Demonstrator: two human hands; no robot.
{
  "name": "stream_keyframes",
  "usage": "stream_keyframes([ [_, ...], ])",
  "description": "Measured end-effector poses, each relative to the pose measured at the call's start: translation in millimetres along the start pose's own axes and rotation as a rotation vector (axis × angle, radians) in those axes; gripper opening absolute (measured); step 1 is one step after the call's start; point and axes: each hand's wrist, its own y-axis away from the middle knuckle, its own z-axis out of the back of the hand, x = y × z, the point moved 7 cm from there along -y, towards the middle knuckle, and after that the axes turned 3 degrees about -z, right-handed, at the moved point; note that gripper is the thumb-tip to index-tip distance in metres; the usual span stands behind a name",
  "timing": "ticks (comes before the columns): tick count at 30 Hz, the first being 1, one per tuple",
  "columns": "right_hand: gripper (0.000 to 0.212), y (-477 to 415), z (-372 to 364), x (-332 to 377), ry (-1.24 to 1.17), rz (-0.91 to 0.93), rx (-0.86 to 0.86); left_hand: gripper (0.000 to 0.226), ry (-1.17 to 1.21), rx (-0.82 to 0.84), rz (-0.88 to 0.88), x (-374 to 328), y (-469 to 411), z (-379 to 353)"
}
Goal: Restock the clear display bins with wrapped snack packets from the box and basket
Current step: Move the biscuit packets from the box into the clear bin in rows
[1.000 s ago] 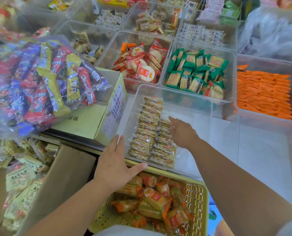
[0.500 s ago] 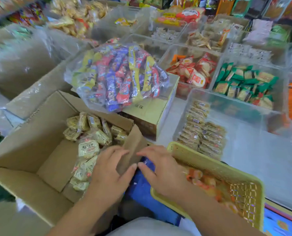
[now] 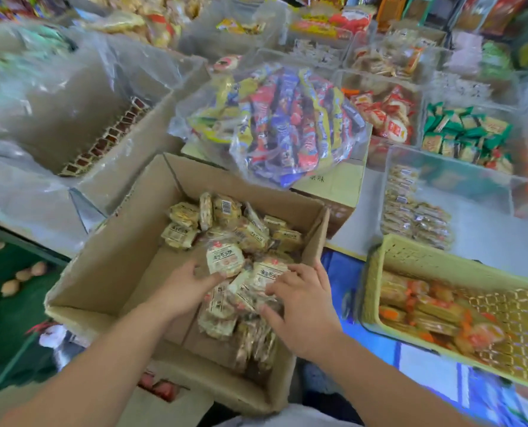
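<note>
An open cardboard box (image 3: 127,272) sits low in the middle, half full of pale yellow wrapped snack packets (image 3: 241,229). Both my hands are inside it. My left hand (image 3: 185,288) holds a round packet (image 3: 225,259) with thumb and fingers. My right hand (image 3: 302,306) has its fingers curled over a bunch of packets (image 3: 256,288). A yellow-green basket (image 3: 410,260) with orange packets stands at the right. Behind it a clear bin (image 3: 447,180) holds rows of brown packets (image 3: 410,211).
A clear bag of mixed colourful bars (image 3: 281,118) lies on a closed carton (image 3: 339,183) behind the box. More clear bins with red (image 3: 383,115) and green packets (image 3: 466,134) stand at the back right. A plastic-lined carton (image 3: 81,118) stands at the left.
My right hand left the clear bin, came back over the basket and went into the cardboard box. My left hand moved from the basket's edge into the box. Both now hold packets.
</note>
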Motion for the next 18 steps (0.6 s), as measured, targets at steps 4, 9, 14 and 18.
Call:
stream_keyframes([
  [4,0.045,2.5,-4.6,1.5,0.084,-0.056,-0.054,0.102,0.095,0.178,0.125,20.6,-31.4,-15.6],
  [9,0.045,2.6,-6.1,3.2,0.126,-0.088,-0.085,0.105,0.265,0.347,0.198,32.0,-29.1,-45.3],
  [14,0.041,3.3,-4.4,3.9,0.103,-0.106,-0.139,0.092,0.514,0.335,0.206,16.6,-34.6,-63.1],
  [18,0.036,3.3,-4.5,2.4,0.098,-0.115,-0.145,0.075,0.598,0.323,0.210,9.5,-38.4,-80.6],
])
